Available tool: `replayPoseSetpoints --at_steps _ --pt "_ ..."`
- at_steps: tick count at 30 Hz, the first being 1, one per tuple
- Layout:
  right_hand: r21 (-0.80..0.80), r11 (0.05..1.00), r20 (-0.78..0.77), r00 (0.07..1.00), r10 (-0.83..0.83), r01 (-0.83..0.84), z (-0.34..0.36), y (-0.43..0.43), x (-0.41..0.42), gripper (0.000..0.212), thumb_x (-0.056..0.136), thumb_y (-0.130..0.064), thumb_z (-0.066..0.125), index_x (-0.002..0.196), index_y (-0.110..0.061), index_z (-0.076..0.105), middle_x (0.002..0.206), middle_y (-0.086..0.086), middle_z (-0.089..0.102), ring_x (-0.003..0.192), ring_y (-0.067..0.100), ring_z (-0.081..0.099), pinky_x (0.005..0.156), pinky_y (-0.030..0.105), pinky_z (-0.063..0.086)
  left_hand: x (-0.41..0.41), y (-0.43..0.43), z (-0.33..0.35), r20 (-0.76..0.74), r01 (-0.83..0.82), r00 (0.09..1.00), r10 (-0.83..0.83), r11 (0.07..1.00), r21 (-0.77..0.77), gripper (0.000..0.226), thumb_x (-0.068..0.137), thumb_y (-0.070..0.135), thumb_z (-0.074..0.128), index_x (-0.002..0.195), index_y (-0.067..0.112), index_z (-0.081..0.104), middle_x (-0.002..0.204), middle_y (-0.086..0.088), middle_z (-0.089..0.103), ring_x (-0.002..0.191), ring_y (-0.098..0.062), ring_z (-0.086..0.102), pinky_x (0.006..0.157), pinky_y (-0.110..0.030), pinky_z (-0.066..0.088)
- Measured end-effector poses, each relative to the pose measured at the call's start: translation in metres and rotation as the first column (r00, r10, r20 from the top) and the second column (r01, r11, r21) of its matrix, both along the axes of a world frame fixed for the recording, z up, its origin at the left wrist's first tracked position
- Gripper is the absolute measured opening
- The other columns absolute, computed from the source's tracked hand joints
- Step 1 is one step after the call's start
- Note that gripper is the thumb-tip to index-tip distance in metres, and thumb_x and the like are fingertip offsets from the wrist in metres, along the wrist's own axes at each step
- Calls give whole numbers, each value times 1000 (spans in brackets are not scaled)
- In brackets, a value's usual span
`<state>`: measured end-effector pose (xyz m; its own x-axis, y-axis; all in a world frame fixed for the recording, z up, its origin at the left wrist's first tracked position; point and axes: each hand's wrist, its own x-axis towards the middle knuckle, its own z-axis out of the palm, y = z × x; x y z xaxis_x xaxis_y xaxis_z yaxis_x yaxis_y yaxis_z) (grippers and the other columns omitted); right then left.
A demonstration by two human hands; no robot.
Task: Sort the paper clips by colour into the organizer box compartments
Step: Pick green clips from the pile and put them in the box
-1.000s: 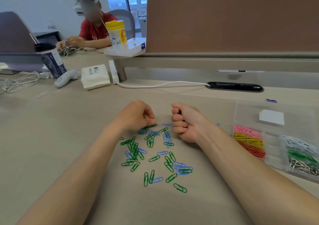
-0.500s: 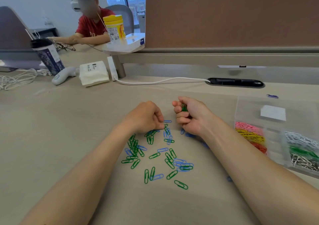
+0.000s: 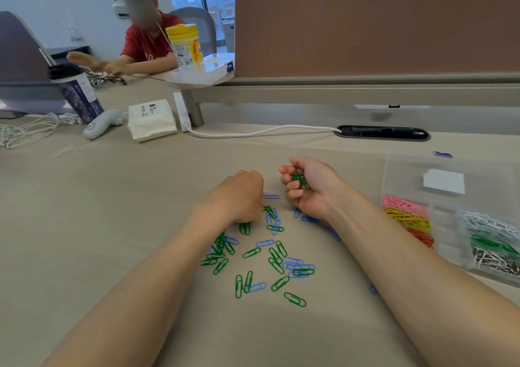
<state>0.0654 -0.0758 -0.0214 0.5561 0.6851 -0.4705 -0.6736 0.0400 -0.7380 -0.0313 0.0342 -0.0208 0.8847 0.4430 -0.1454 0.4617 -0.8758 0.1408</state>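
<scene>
Green clips (image 3: 298,177) sit bunched in your right hand (image 3: 312,189), fingers curled round them like a cup, probably to gather one colour before a single trip. Your left hand (image 3: 239,198) is knuckles-up, fingers curled into the mixed pile (image 3: 264,254) of green and blue; whether it has one pinched, I cannot tell. The organizer box (image 3: 405,175) lies to your right, with bare worktop (image 3: 363,226) between. Only stray blue clips (image 3: 309,219) lie beside that forearm.

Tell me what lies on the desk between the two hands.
Head view: one blue paper clip lies between the left hand and the right hand.
</scene>
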Motion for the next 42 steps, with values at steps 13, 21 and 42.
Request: replayPoseSetpoints --at_steps 13,21,42 --pt "-43 992 -50 992 115 -117 -2 1 -2 48 103 -29 38 87 9 62 63 13 56 43 14 47 33 16 41 -7 3 28 535 217 843 -57 946 -242 14 83 7 71 76 18 66 76 1 67 65 -5 56 61 -8 42" --pt "-21 989 -105 984 142 -145 -5 5 -8 32 99 -18 42 72 -6 55 53 6 50 31 6 39 24 12 25 -11 4 30 587 268 804 -99 941 -207 6 79 24 79 76 22 73 74 6 71 68 -10 60 63 -18 47" --pt "-52 980 14 981 195 -194 -8 8 -10 32 97 -25 47 67 -16 46 48 -3 38 31 5 20 24 16 11 -63 63 -7 324 -69 933 153 964 -258 6 83 13 75 79 15 72 68 4 66 52 1 52 58 -13 44"
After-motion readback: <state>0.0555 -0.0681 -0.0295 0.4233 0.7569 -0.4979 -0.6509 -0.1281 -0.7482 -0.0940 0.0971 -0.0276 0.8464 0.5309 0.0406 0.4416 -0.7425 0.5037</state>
